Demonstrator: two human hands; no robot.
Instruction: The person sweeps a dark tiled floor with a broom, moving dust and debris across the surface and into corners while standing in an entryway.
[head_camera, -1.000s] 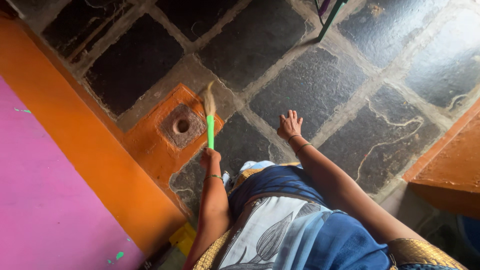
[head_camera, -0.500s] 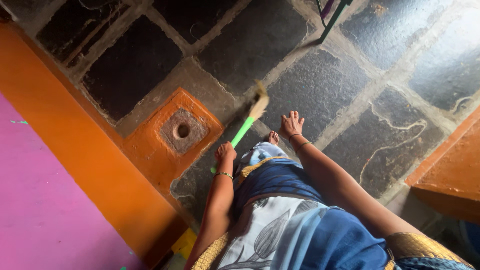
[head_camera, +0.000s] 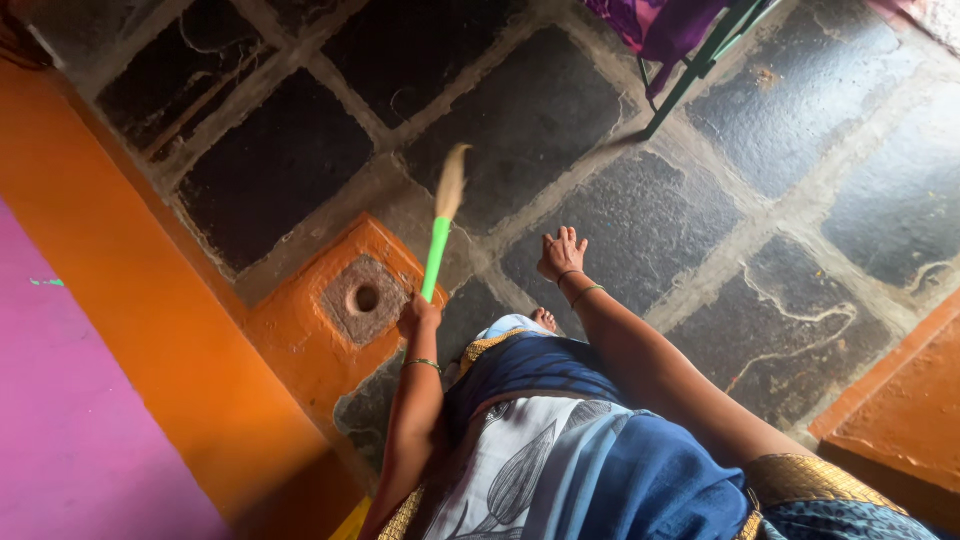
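My left hand (head_camera: 418, 316) grips the green handle of a short broom (head_camera: 440, 235), whose straw-coloured bristles point away from me over the dark stone floor (head_camera: 540, 110). The bristle end is blurred. My right hand (head_camera: 561, 254) rests flat on a floor slab with its fingers spread, holding nothing. Bangles sit on both wrists. My blue and white garment (head_camera: 560, 450) fills the lower middle, and a toe of my foot (head_camera: 543, 319) shows in front of it.
An orange raised block with a round hole in a stone inset (head_camera: 362, 298) lies left of the broom. An orange skirting (head_camera: 150, 300) and pink wall (head_camera: 60, 430) run along the left. A green-legged stand with purple cloth (head_camera: 680, 50) stands far ahead. An orange step (head_camera: 900, 410) lies at right.
The broom head swung from pointing ahead, out to the right, and back to straight ahead. The right hand stayed planted on the floor. The view shifted slightly.
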